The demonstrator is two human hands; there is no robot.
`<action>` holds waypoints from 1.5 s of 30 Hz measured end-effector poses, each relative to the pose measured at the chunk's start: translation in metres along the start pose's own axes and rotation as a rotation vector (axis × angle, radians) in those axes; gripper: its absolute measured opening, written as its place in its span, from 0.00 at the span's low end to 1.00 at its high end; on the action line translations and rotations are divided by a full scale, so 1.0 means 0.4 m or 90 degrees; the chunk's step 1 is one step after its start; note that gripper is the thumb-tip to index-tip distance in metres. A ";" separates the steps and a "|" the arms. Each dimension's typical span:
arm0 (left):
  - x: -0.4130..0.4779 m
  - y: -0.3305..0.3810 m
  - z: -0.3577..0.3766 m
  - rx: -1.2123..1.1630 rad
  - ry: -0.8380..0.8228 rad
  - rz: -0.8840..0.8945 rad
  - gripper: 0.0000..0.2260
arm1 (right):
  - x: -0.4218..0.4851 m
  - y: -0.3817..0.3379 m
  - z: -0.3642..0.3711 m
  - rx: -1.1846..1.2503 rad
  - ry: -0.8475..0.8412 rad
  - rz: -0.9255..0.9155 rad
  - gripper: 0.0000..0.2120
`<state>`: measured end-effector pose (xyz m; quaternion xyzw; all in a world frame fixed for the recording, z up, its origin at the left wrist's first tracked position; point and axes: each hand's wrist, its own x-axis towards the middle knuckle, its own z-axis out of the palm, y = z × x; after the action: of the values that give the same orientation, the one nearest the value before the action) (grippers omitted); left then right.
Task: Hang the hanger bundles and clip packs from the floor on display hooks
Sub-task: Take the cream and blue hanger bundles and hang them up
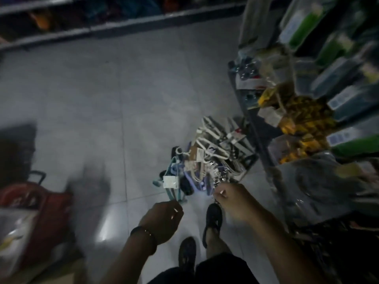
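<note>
A heap of hanger bundles [213,152] and clip packs lies on the grey tiled floor beside the display rack. My left hand [164,220] hangs low over the near edge of the heap, fingers curled on a teal hanger bundle [173,181] with a white tag. My right hand [231,199] is closed on a metal clip pack [220,175] at the heap's near right side. The frame is blurred, so the exact grips are hard to make out.
The display rack [307,111] on the right carries green, yellow and clear packets on hooks. A red bag [34,212] stands at the left. A dark shelf [102,27] runs along the far wall. My two dark shoes [212,220] stand below the heap.
</note>
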<state>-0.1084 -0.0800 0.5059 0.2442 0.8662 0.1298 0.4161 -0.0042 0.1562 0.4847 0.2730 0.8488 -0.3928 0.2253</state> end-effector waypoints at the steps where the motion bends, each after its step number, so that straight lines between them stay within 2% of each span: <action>1: 0.040 -0.009 0.002 -0.017 -0.003 -0.023 0.10 | 0.063 0.009 0.007 -0.003 -0.024 -0.001 0.15; 5: 0.236 -0.085 0.046 -0.070 -0.023 -0.091 0.10 | 0.311 0.048 0.066 -0.057 -0.131 0.004 0.09; 10: 0.519 -0.246 0.149 -0.131 -0.054 -0.193 0.11 | 0.604 0.128 0.218 -0.102 -0.227 0.039 0.14; 13: 0.718 -0.381 0.260 -0.134 -0.106 -0.229 0.13 | 0.785 0.210 0.349 -0.110 -0.246 0.056 0.14; 17: 0.942 -0.522 0.395 -0.159 -0.139 -0.266 0.15 | 0.995 0.325 0.498 -0.107 -0.242 0.088 0.10; 20: 1.122 -0.611 0.519 -0.178 -0.140 -0.247 0.16 | 1.175 0.440 0.617 -0.151 -0.175 0.130 0.06; 23: 1.245 -0.665 0.620 -0.214 -0.094 -0.247 0.20 | 1.310 0.525 0.747 -0.209 -0.088 0.138 0.12; 25: 1.306 -0.699 0.669 -0.228 -0.086 -0.251 0.22 | 1.378 0.559 0.835 -0.230 -0.067 0.139 0.17; 29: 1.351 -0.743 0.741 -0.255 -0.041 -0.249 0.24 | 1.439 0.583 0.952 -0.159 -0.047 0.247 0.28; 32: 1.338 -0.756 0.762 -0.267 -0.036 -0.233 0.23 | 1.428 0.570 0.975 -0.177 0.055 0.260 0.23; 36: 1.323 -0.753 0.728 -0.324 -0.048 -0.266 0.18 | 1.367 0.522 0.965 -0.186 0.111 0.195 0.17; 41: 1.327 -0.701 0.642 -0.430 -0.015 -0.269 0.06 | 1.251 0.459 0.864 -0.165 0.151 0.088 0.23; 43: 1.321 -0.649 0.586 -0.551 -0.007 -0.262 0.13 | 1.199 0.439 0.823 -0.093 0.181 0.026 0.23; 45: 1.315 -0.588 0.531 -0.746 -0.068 -0.225 0.19 | 1.145 0.410 0.798 -0.020 0.224 -0.039 0.21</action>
<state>-0.2970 0.0047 -0.0723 -0.1664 0.6558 0.5012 0.5394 -0.1887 0.1240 -0.0661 0.3079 0.8890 -0.3325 0.0655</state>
